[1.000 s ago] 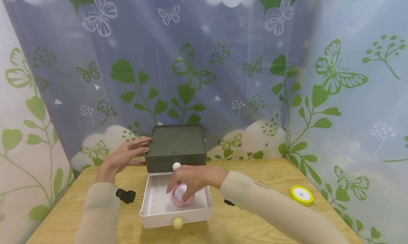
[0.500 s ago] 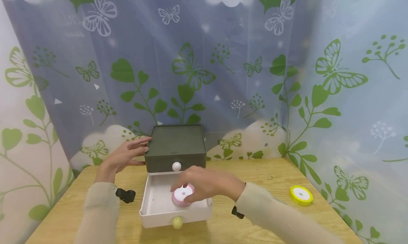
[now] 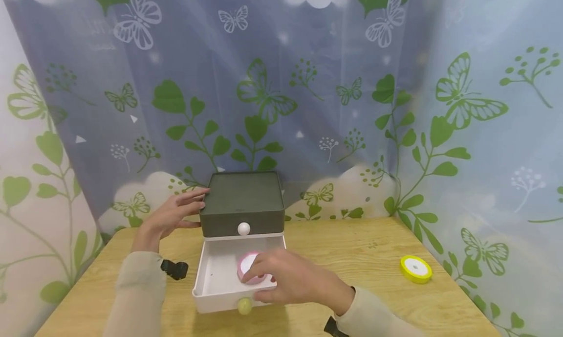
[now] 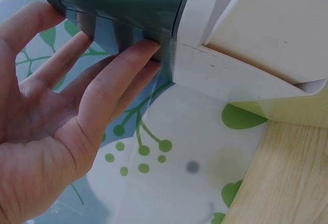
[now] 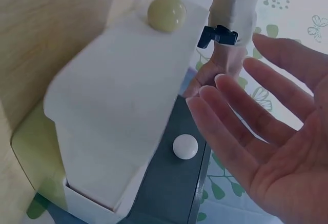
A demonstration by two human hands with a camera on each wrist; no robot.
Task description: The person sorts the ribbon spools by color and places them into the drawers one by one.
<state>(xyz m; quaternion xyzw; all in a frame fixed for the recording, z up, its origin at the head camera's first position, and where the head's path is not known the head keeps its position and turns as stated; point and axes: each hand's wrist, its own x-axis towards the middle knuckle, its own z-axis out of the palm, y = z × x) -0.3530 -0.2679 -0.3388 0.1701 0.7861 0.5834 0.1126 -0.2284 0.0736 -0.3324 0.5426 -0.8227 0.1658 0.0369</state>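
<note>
The drawer unit [image 3: 244, 195] is standing on the table [image 3: 352, 258], the left hand [image 3: 173, 214] resting spread fingertips against its left side; its stiff, smooth, dark green shell is looking light and liable to slide. Its white drawer [image 3: 220, 305] is jutting forward, the yellow knob [image 3: 244, 305] offering the surest hold. Inside, a pink roll [image 3: 247, 263] is lying flat. The right hand [image 3: 292, 278] is hanging over the drawer's right front, loosely spread, gripping nothing. Farther right, a yellow roll [image 3: 415, 268] is lying.

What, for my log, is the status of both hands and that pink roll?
Left hand against dark box. Right hand over open drawer, holding nothing. Pink roll lying in drawer; right hand partly hiding it in head view.
</note>
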